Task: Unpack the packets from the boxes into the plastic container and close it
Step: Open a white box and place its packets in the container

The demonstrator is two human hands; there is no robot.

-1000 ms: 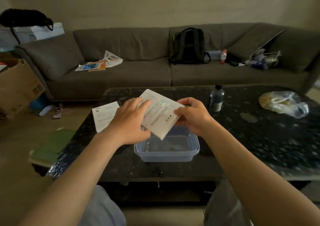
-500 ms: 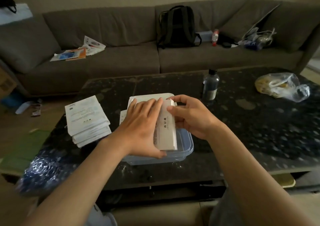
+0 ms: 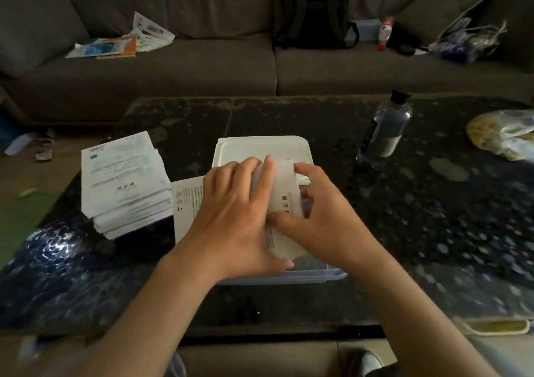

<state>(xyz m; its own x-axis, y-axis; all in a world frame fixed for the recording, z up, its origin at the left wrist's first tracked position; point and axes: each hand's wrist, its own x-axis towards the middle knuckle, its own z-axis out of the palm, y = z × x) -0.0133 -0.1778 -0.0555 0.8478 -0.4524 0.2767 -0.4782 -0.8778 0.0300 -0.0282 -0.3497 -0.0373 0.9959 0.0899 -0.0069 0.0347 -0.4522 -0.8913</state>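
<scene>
Head view, looking down at a dark speckled tabletop (image 3: 433, 217) in front of a grey sofa (image 3: 173, 67).

Two bare hands meet at the centre and hold one white box (image 3: 284, 191) with printed text, tilted on edge. The left hand (image 3: 237, 217) lies against the box's left face, its fingers reaching over the far edge and its thumb hooked under the near end. The right hand (image 3: 323, 220) curls round the box's right side with its thumb pressed on the face. The grip of each hand is therefore closed on this one box.

The box is directly above one clear plastic container (image 3: 289, 275), of which only the near rim and right corner show beneath the hands. One white lid (image 3: 260, 148) lies flat just beyond the container, on its far side.

To the left is one stack of white boxes (image 3: 124, 180). There are several, but blur hides the exact number. One more flat printed box (image 3: 187, 203) lies between the stack and the left hand.

To the far right stands one clear bottle (image 3: 384, 133) with a dark cap. At the right edge lies one crumpled plastic bag (image 3: 505, 133).

On the sofa are one dark backpack (image 3: 315, 9), a loose pile of coloured papers (image 3: 115, 44) to the left, and small clutter to the right that is too blurred to count.
</scene>
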